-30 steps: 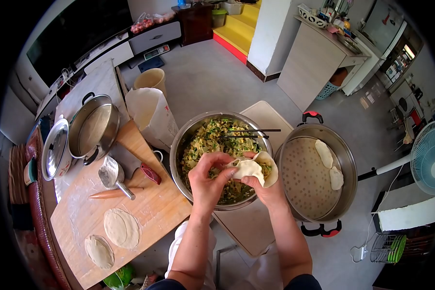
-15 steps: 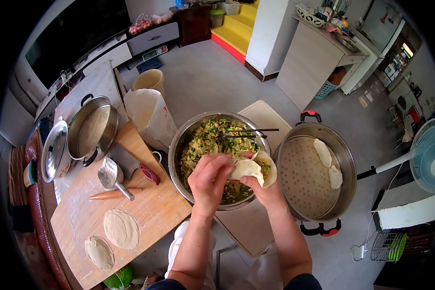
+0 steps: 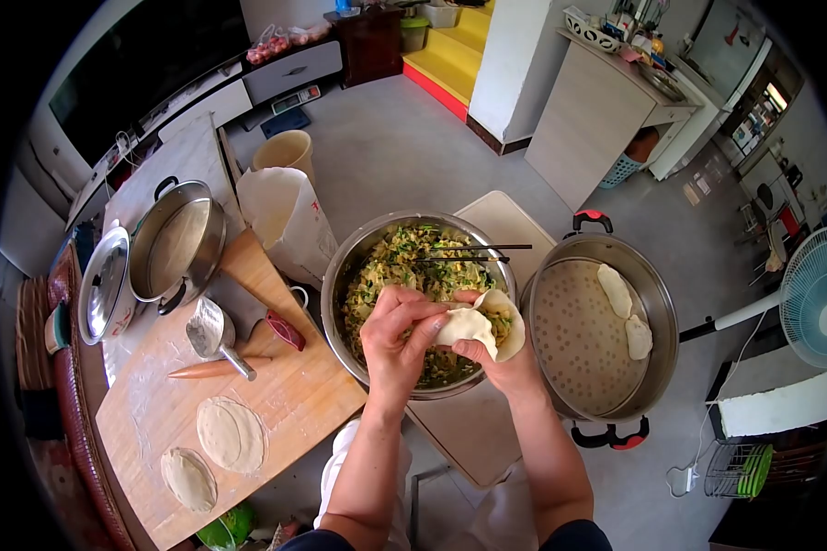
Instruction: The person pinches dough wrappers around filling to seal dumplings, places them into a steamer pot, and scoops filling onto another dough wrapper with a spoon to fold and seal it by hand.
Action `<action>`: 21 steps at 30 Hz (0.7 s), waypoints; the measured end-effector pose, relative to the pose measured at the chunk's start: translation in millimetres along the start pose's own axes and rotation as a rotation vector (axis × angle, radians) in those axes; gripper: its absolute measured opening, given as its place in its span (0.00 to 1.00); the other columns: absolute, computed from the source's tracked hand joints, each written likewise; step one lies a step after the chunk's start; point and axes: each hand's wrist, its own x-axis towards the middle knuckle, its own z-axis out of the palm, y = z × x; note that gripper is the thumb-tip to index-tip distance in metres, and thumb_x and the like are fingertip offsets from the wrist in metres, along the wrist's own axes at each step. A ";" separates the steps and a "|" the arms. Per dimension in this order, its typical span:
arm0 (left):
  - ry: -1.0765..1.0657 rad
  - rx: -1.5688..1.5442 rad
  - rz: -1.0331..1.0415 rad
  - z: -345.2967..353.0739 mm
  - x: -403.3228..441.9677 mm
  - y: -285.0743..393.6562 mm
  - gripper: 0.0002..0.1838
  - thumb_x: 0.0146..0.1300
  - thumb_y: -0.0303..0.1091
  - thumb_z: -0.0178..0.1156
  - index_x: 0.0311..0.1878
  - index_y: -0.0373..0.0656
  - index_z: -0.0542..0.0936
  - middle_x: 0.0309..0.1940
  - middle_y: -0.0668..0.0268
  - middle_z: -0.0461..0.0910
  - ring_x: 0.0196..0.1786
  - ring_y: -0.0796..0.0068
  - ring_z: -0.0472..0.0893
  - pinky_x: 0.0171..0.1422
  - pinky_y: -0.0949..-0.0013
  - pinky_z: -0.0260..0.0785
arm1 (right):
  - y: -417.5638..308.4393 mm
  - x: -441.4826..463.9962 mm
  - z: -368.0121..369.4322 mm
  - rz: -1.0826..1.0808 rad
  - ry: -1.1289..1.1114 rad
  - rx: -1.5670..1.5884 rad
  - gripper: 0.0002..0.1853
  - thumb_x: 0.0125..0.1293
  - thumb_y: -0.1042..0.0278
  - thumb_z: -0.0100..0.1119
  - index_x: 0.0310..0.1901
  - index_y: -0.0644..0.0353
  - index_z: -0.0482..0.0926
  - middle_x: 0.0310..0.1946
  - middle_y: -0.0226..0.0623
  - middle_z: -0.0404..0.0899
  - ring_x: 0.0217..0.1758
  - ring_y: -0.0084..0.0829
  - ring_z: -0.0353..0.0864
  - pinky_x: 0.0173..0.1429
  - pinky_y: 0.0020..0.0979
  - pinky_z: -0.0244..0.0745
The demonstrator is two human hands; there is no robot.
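Note:
A partly folded dumpling (image 3: pixel 467 331) is held above a steel bowl (image 3: pixel 333 303) of chopped vegetable filling (image 3: pixel 386 266). My left hand (image 3: pixel 399 342) pinches the dumpling's closed left end between thumb and fingers. My right hand (image 3: pixel 505 360) grips its right side, the thumb in front and the fingers mostly hidden behind the dough. Filling shows in the open right end. Two dark chopsticks (image 3: pixel 473 247) lie across the bowl's right rim. In the steamer pot (image 3: pixel 666 367) on the right rest two finished dumplings (image 3: pixel 615 291).
On the left, a wooden board (image 3: pixel 294 395) carries flat dough wrappers (image 3: pixel 232 434), a rolling pin (image 3: pixel 207 369), a metal scoop (image 3: pixel 207 331) and a cleaver (image 3: pixel 285 331). Behind it are a steel pan (image 3: pixel 176 241) and a lid (image 3: pixel 107 285). A fan (image 3: pixel 810 294) stands far right.
My left fingers have moved off the dough's edge and back onto it. The dumpling's left part is more folded over, and my right thumb has shifted slightly along it.

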 end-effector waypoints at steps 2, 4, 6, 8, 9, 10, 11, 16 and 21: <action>-0.007 0.067 0.032 -1.1 0.1 2.7 0.08 0.54 0.25 0.72 0.39 0.38 0.88 0.34 0.65 0.78 0.41 0.69 0.79 0.45 0.67 0.72 | 1.0 -0.1 -0.4 -0.005 -0.006 -0.018 0.33 0.57 0.71 0.79 0.63 0.64 0.74 0.55 0.36 0.81 0.57 0.26 0.81 0.61 0.29 0.78; -0.008 0.091 0.046 -1.1 0.7 5.4 0.08 0.54 0.25 0.72 0.39 0.39 0.88 0.34 0.64 0.79 0.41 0.69 0.79 0.45 0.67 0.72 | 2.1 -0.1 -1.4 -0.004 -0.009 -0.020 0.33 0.57 0.71 0.79 0.63 0.64 0.74 0.55 0.36 0.81 0.57 0.26 0.81 0.60 0.28 0.77; -0.004 0.071 0.042 0.7 1.9 7.3 0.08 0.53 0.24 0.71 0.38 0.39 0.88 0.34 0.64 0.79 0.41 0.69 0.78 0.45 0.67 0.72 | 2.2 0.0 -2.6 0.000 -0.008 -0.008 0.34 0.57 0.71 0.79 0.63 0.64 0.74 0.55 0.36 0.82 0.56 0.26 0.81 0.60 0.28 0.77; 0.004 0.026 0.024 1.7 2.1 7.6 0.08 0.53 0.25 0.71 0.38 0.39 0.88 0.34 0.65 0.79 0.42 0.68 0.78 0.46 0.67 0.72 | -1.0 0.8 -0.3 0.002 -0.011 0.021 0.33 0.56 0.71 0.79 0.63 0.64 0.74 0.54 0.35 0.82 0.56 0.26 0.81 0.60 0.28 0.77; 0.009 0.003 0.014 2.1 2.0 7.4 0.08 0.54 0.25 0.71 0.38 0.40 0.88 0.34 0.65 0.79 0.42 0.68 0.78 0.46 0.67 0.72 | -2.3 0.9 0.4 0.004 -0.012 0.035 0.33 0.56 0.71 0.79 0.63 0.64 0.74 0.54 0.35 0.82 0.56 0.25 0.81 0.60 0.28 0.77; -0.005 0.021 0.027 2.2 2.0 6.9 0.08 0.53 0.25 0.71 0.39 0.40 0.88 0.35 0.66 0.79 0.42 0.68 0.78 0.46 0.67 0.71 | -2.2 0.7 0.1 -0.005 -0.009 -0.002 0.33 0.57 0.71 0.79 0.63 0.64 0.74 0.54 0.35 0.82 0.56 0.25 0.81 0.60 0.28 0.77; -0.020 0.039 0.041 1.9 2.2 5.8 0.09 0.53 0.25 0.71 0.39 0.40 0.88 0.35 0.66 0.79 0.41 0.68 0.77 0.47 0.67 0.71 | -1.8 0.5 -0.3 -0.014 -0.006 -0.039 0.32 0.57 0.72 0.78 0.62 0.64 0.74 0.53 0.35 0.82 0.55 0.25 0.81 0.60 0.28 0.78; -0.104 0.108 0.089 -3.8 2.4 -4.8 0.15 0.56 0.36 0.71 0.46 0.41 0.87 0.43 0.65 0.79 0.47 0.67 0.75 0.54 0.66 0.68 | 5.1 -0.1 -5.2 0.006 -0.016 -0.091 0.31 0.58 0.74 0.77 0.62 0.64 0.74 0.53 0.35 0.82 0.55 0.26 0.81 0.58 0.29 0.80; -0.100 -0.464 -0.153 -11.8 11.0 -14.7 0.49 0.60 0.70 0.61 0.76 0.46 0.65 0.74 0.65 0.63 0.65 0.69 0.66 0.67 0.63 0.62 | -7.3 1.4 -4.7 0.051 -0.028 0.202 0.34 0.59 0.71 0.76 0.65 0.63 0.70 0.56 0.40 0.79 0.57 0.34 0.83 0.52 0.37 0.86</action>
